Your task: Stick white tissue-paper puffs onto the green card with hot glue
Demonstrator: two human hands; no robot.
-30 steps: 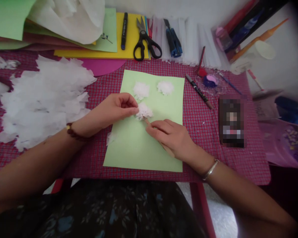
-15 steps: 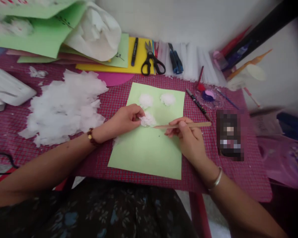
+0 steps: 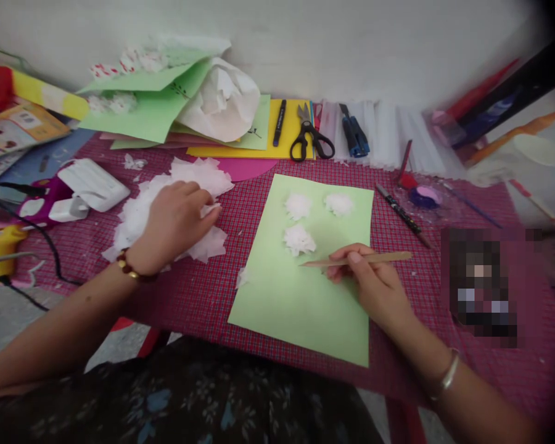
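Note:
My left hand point(image 3: 178, 216) is over a pile of white tissue paper pieces point(image 3: 136, 213), fingers bent and thumb apart from them; paper shows in the gap. Its fingertips are partly hidden. My right hand point(image 3: 374, 277) is closed around a flat, pointed wooden stick point(image 3: 391, 256), whose tip hovers at or just above a light green sheet point(image 3: 300, 314); contact is unclear. Three ruffled white paper puffs sit on the sheet's upper half: a left one point(image 3: 298, 205), a right one point(image 3: 339, 203) and a lower one point(image 3: 299, 239) near the stick's tip.
Behind the sheet lie scissors point(image 3: 311, 139), a black marker point(image 3: 280, 123), a blue-black cutter point(image 3: 354, 132) and clear plastic sleeves. A pen point(image 3: 400, 213) and a paint dish point(image 3: 420, 197) are at right, beside a blurred-out object. A power strip point(image 3: 50, 203) with cords stands at left.
My left hand has left the lower paper puff and moved left onto the tissue pile. My right hand still holds the stick, now apart from the puff. The view has turned left.

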